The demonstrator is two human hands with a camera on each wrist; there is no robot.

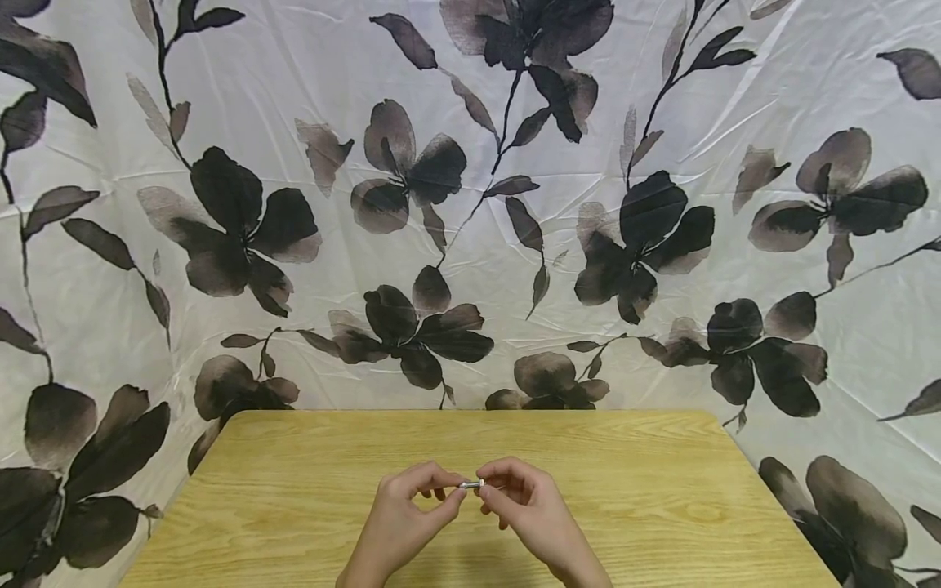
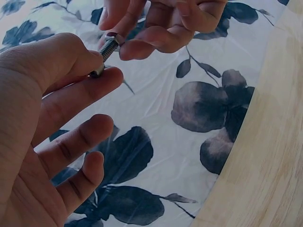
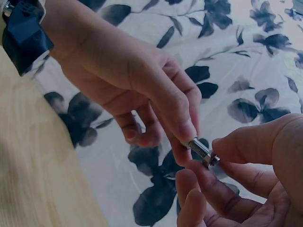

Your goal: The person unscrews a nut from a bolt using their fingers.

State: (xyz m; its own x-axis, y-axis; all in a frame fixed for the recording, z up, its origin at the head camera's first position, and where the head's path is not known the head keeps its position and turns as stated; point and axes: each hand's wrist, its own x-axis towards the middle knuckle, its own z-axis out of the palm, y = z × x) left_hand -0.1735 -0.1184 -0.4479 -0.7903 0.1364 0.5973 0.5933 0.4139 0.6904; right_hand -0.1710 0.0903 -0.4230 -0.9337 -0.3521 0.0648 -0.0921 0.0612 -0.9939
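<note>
A small silver bolt [image 1: 471,485] is held in the air above the table, its threaded shank showing between the two hands. My left hand [image 1: 412,510] pinches one end of it between thumb and index finger; the other fingers are spread apart in the left wrist view. Near the far end of the shank sits a metal nut [image 3: 211,160], with the bolt's tip poking past it. Around this nut my right hand [image 1: 531,510] has its thumb and index finger, the fingertips right at its sides. The remaining right fingers are loosely bent.
The wood-grain table [image 1: 294,457] lies under both hands. Behind and beside it hangs a white cloth [image 1: 309,73] printed with dark flowers. A dark device [image 3: 28,40] is strapped on the left wrist.
</note>
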